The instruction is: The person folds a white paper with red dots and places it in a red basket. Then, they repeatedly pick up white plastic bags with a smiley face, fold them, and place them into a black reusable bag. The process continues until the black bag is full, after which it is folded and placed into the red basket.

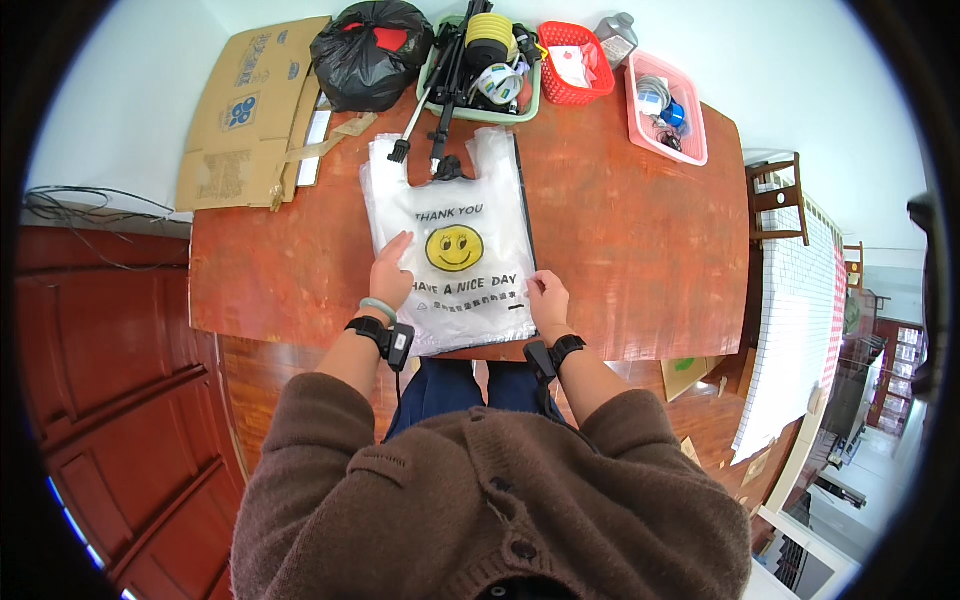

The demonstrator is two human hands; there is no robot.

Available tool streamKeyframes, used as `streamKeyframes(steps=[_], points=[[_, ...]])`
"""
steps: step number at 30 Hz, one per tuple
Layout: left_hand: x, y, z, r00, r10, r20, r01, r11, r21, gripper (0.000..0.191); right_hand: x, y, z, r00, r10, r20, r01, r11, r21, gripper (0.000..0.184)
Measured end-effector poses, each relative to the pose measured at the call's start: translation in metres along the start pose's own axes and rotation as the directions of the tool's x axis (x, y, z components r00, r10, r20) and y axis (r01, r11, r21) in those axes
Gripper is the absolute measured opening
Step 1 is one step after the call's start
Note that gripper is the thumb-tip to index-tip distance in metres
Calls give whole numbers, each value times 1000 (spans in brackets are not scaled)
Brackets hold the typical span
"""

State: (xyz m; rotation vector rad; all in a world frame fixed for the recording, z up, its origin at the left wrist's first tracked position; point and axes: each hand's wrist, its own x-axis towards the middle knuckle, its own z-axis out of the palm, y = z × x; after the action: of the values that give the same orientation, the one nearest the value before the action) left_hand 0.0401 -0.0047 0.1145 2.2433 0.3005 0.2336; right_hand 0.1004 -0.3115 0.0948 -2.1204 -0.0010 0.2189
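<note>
A stack of white plastic T-shirt bags (459, 199) lies flat in front of me, printed with black lettering and a yellow smiley face. A dark layer shows along its right edge. On the left side of the stack rests my left hand (391, 271), its fingers extended over the plastic and gripping nothing. My right hand (549, 296) is at the lower right edge, with thumb and curled forefinger pinching the plastic there. How many layers it pinches is hidden. Both wrists carry strapped black devices.
The wooden table (637, 247) bears flattened cardboard (247, 112), a black garbage bag (371, 56) and a green basket (480, 115) of gear. Tripod legs (442, 124) reach over the bag handles. Red basket (577, 94), grey bottle (616, 39) and pink basket (694, 127) stand behind.
</note>
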Motion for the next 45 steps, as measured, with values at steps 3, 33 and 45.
streamKeyframes(steps=[3, 33, 45], points=[[-4, 4, 4, 999, -30, 17, 31, 998, -49, 58, -4, 3, 1, 998, 70, 2, -70, 995, 74, 6], [-80, -40, 17, 798, -587, 136, 596, 803, -29, 103, -18, 38, 7, 942, 335, 17, -323, 919, -227, 52], [-78, -9, 13, 813, -582, -16, 578, 802, 150, 86, -8, 42, 5, 958, 287, 15, -276, 934, -226, 50]])
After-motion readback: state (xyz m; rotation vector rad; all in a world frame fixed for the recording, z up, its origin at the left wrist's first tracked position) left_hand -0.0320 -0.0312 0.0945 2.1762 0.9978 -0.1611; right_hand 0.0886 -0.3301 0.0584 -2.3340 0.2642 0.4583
